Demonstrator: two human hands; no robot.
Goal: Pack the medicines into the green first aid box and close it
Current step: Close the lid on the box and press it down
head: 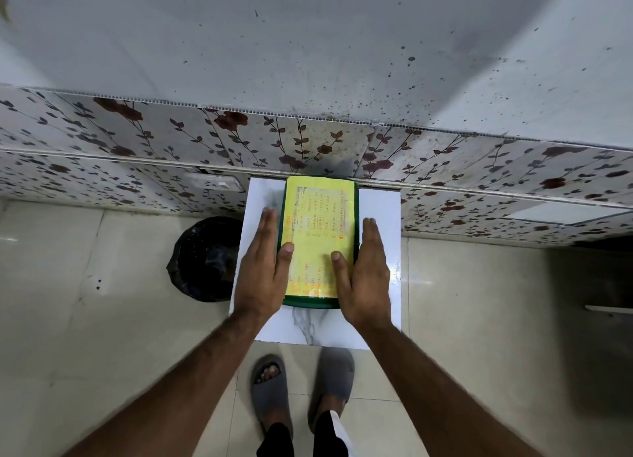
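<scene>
From my remote station, I find the green first aid box (pixel 318 301) lying flat on the small white bench (pixel 380 216) against the floral-tiled wall (pixel 137 141), its lid down and covered by a yellow handwritten label (pixel 318 216). No medicines lie loose on the bench, so I judge packing complete and closing at or near its end; whether any latch is fastened I cannot tell. The box's contents are hidden under the lid. The left hand (pixel 263 271) and right hand (pixel 363 271) flank the box, each grip spread flat, fingers extended along the sides, thumbs resting on the label. A black-lined bin (pixel 202 258) stands left of the bench; its contents are indiscernible.
</scene>
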